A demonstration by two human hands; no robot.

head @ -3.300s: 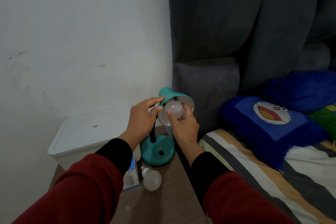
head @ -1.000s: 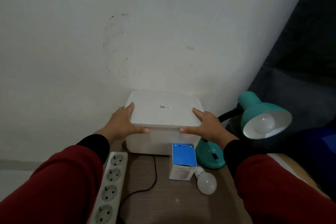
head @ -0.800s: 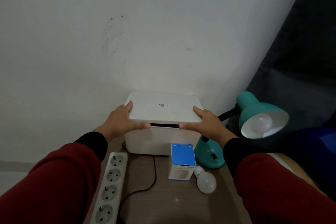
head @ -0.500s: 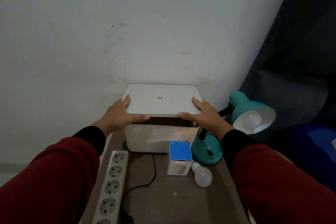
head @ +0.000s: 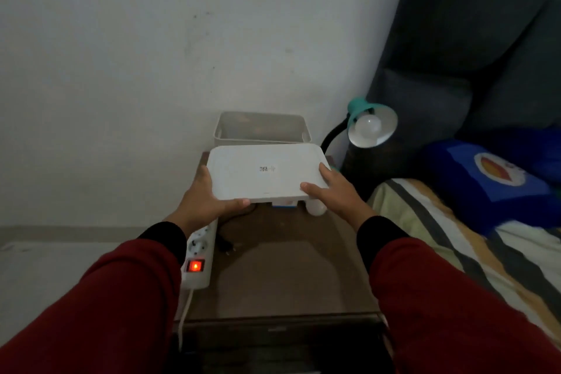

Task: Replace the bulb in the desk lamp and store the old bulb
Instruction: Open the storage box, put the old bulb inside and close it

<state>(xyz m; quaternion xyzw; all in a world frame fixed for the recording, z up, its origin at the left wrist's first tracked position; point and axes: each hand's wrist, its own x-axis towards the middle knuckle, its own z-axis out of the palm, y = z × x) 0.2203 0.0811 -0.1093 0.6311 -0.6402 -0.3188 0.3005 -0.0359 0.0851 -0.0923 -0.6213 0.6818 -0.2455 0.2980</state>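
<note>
- A white lid (head: 263, 171) is held level in the air above the worktop (head: 282, 267), gripped at its near corners by both hands.
- The left hand (head: 204, 202) is clamped on the lid's left corner, thumb along the near edge and fingers beneath.
- The right hand (head: 337, 194) is clamped on the right corner, thumb on top near the front edge, index finger laid along the side.
- The white storage box (head: 261, 130) is seen uncovered at the back of the worktop, against the wall (head: 151, 55); its contents cannot be made out.
- The old bulb (head: 315, 209) lies on the worktop, mostly hidden under the lid's right corner, beside a blue carton (head: 283, 206) of which only an edge shows.
- The teal desk lamp (head: 368, 126) stands right of the box, with a bulb (head: 368, 125) seated in its shade.
- A white power strip (head: 198, 255) with a lit red switch lies along the worktop's left edge.
- A striped bed (head: 455, 240) and a blue cushion (head: 491, 179) are seen at the right.
</note>
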